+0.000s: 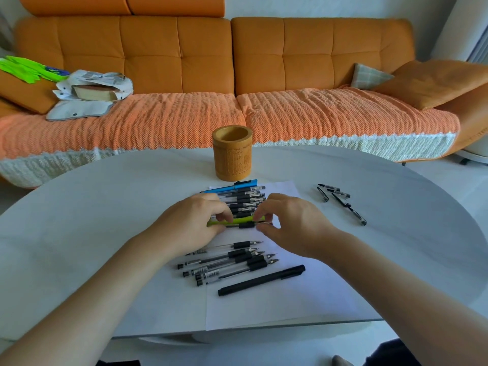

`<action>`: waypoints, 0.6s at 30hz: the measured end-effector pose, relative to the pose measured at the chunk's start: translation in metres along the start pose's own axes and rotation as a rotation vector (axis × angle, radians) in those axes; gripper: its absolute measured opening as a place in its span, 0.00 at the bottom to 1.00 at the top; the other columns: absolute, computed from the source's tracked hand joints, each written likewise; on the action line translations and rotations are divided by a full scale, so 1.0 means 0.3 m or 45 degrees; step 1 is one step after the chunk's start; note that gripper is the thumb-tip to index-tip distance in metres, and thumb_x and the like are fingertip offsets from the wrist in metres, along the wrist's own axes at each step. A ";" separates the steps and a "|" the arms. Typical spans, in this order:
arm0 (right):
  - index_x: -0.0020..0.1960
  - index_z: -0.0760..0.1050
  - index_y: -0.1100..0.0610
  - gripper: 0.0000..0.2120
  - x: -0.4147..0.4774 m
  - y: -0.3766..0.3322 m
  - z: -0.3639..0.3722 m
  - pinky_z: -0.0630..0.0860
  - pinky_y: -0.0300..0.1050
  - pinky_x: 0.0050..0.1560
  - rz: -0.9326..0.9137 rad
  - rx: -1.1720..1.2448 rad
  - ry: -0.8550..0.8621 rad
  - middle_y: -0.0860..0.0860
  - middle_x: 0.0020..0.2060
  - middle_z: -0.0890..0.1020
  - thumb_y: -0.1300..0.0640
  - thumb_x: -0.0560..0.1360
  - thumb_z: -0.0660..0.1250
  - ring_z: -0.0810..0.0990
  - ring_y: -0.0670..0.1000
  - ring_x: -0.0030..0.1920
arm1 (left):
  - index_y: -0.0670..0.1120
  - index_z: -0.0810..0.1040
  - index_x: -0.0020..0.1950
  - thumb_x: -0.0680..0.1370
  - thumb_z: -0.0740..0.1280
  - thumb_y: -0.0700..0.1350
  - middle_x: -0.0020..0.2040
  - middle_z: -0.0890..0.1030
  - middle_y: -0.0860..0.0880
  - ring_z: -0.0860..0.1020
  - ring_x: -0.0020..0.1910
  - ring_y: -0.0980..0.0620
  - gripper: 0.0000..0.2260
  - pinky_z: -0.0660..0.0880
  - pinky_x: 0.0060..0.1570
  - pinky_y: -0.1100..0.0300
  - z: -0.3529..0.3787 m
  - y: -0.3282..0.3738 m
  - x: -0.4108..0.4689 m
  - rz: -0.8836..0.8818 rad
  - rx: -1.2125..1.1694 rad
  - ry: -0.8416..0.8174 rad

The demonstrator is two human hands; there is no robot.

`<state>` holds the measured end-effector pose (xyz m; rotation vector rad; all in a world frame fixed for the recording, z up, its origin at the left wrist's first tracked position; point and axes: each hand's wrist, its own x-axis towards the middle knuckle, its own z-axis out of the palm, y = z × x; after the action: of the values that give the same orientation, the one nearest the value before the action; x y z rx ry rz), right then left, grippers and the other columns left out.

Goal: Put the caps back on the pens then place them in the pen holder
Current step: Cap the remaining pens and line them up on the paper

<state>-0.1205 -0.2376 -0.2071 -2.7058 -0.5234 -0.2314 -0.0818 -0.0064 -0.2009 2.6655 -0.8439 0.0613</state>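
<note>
Pen holder [231,154], 12 o'clock on table [105,207]: standing, seemingly empty. Green pen [237,221], centre: left hand [192,223] and right hand [287,223] pinching its ends. Uncapped pens [237,257] lying at 6 o'clock, loose caps [328,192] at 2 o'clock; most work remaining.

White table [92,207] — pen holder [232,157], paper sheet [264,307] (pens [237,260] on it), loose caps [332,192].

I'm seeing the pen holder [232,157] showing matt carved wood, the counter [105,220] lying smooth with a faint sheen, paper [264,307] looking matt white, pens [227,262] gleaming in clear glossy plastic with black rubbery-looking grips, green pen [243,220] shining glossy, sofa cover [171,120] showing rough woven cloth, sofa back [150,54] looking smooth and leathery.
</note>
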 end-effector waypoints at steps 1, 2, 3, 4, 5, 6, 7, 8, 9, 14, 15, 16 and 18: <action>0.52 0.81 0.45 0.07 -0.006 -0.008 -0.003 0.73 0.37 0.41 -0.038 0.004 -0.042 0.40 0.44 0.76 0.48 0.76 0.68 0.76 0.42 0.42 | 0.59 0.80 0.50 0.75 0.71 0.49 0.47 0.75 0.60 0.72 0.45 0.61 0.06 0.72 0.45 0.61 -0.006 0.007 0.001 0.009 -0.001 0.015; 0.52 0.82 0.45 0.07 -0.012 -0.016 -0.002 0.73 0.38 0.41 -0.065 0.000 -0.094 0.40 0.44 0.76 0.47 0.76 0.67 0.76 0.42 0.43 | 0.59 0.80 0.50 0.75 0.71 0.49 0.47 0.75 0.60 0.73 0.45 0.61 0.06 0.73 0.45 0.60 -0.012 0.016 0.002 0.017 -0.002 0.008; 0.52 0.82 0.44 0.08 -0.017 -0.022 0.001 0.74 0.39 0.42 -0.080 -0.009 -0.141 0.41 0.45 0.77 0.46 0.76 0.67 0.76 0.43 0.43 | 0.59 0.80 0.50 0.75 0.70 0.50 0.47 0.76 0.61 0.73 0.45 0.61 0.06 0.73 0.45 0.60 -0.017 0.027 0.001 0.020 -0.005 -0.024; 0.52 0.82 0.44 0.08 -0.020 -0.026 0.006 0.74 0.40 0.42 -0.082 -0.017 -0.176 0.42 0.45 0.77 0.45 0.77 0.66 0.76 0.43 0.43 | 0.59 0.80 0.50 0.75 0.70 0.51 0.46 0.76 0.61 0.73 0.44 0.61 0.05 0.74 0.45 0.59 -0.020 0.037 0.000 0.018 -0.008 -0.073; 0.53 0.83 0.44 0.09 -0.021 -0.028 0.010 0.74 0.42 0.43 -0.077 -0.021 -0.195 0.42 0.45 0.78 0.46 0.77 0.66 0.75 0.43 0.43 | 0.59 0.80 0.50 0.75 0.70 0.51 0.46 0.76 0.60 0.74 0.44 0.61 0.05 0.74 0.45 0.59 -0.020 0.047 -0.001 0.017 -0.006 -0.126; 0.53 0.83 0.44 0.09 -0.021 -0.028 0.012 0.74 0.42 0.43 -0.068 -0.023 -0.202 0.43 0.45 0.78 0.46 0.77 0.66 0.74 0.44 0.43 | 0.58 0.80 0.50 0.75 0.70 0.52 0.46 0.77 0.60 0.74 0.45 0.61 0.05 0.75 0.46 0.58 -0.019 0.056 -0.001 0.013 0.004 -0.179; 0.53 0.83 0.44 0.08 -0.020 -0.028 0.013 0.73 0.42 0.43 -0.059 -0.025 -0.200 0.43 0.45 0.78 0.47 0.77 0.66 0.73 0.44 0.42 | 0.58 0.80 0.51 0.75 0.70 0.52 0.46 0.77 0.59 0.75 0.45 0.60 0.06 0.75 0.46 0.57 -0.016 0.064 0.000 0.007 0.023 -0.223; 0.53 0.83 0.45 0.08 -0.020 -0.027 0.013 0.73 0.42 0.42 -0.051 -0.031 -0.191 0.43 0.45 0.77 0.47 0.77 0.66 0.73 0.44 0.42 | 0.58 0.80 0.51 0.75 0.70 0.53 0.45 0.77 0.59 0.75 0.46 0.59 0.06 0.75 0.46 0.57 -0.013 0.072 0.001 0.001 0.040 -0.246; 0.52 0.83 0.45 0.08 -0.019 -0.026 0.011 0.72 0.41 0.41 -0.043 -0.038 -0.177 0.43 0.44 0.77 0.48 0.77 0.67 0.73 0.44 0.42 | 0.58 0.79 0.51 0.75 0.69 0.55 0.46 0.77 0.59 0.75 0.46 0.59 0.06 0.75 0.46 0.57 -0.011 0.079 0.004 -0.004 0.051 -0.242; 0.51 0.83 0.46 0.06 -0.018 0.000 -0.022 0.68 0.38 0.37 0.037 0.057 -0.002 0.42 0.43 0.76 0.49 0.77 0.68 0.75 0.45 0.41 | 0.59 0.78 0.53 0.76 0.67 0.58 0.47 0.75 0.60 0.74 0.46 0.58 0.08 0.75 0.45 0.56 -0.018 0.120 0.029 0.011 0.063 -0.111; 0.50 0.83 0.46 0.06 -0.019 0.012 -0.032 0.70 0.38 0.38 0.061 0.088 0.043 0.42 0.42 0.76 0.49 0.77 0.68 0.75 0.44 0.41 | 0.59 0.77 0.54 0.76 0.66 0.58 0.46 0.75 0.60 0.75 0.46 0.57 0.08 0.74 0.44 0.56 -0.020 0.130 0.035 0.003 0.066 -0.111; 0.50 0.83 0.46 0.05 -0.021 0.025 -0.043 0.72 0.41 0.39 0.088 0.118 0.085 0.42 0.41 0.76 0.49 0.76 0.68 0.75 0.44 0.40 | 0.59 0.77 0.55 0.77 0.65 0.56 0.45 0.75 0.60 0.75 0.46 0.56 0.08 0.73 0.43 0.56 -0.020 0.141 0.042 -0.011 0.069 -0.107; 0.50 0.82 0.44 0.05 -0.033 0.054 -0.063 0.76 0.45 0.42 0.136 0.163 0.146 0.43 0.41 0.76 0.49 0.76 0.69 0.76 0.44 0.40 | 0.58 0.77 0.57 0.79 0.62 0.55 0.45 0.76 0.58 0.75 0.45 0.54 0.08 0.72 0.40 0.55 -0.018 0.166 0.055 -0.044 0.082 -0.089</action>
<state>-0.1248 -0.2621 -0.1974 -2.5685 -0.3471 -0.3112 -0.0961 -0.0518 -0.1780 2.7562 -0.8307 -0.0131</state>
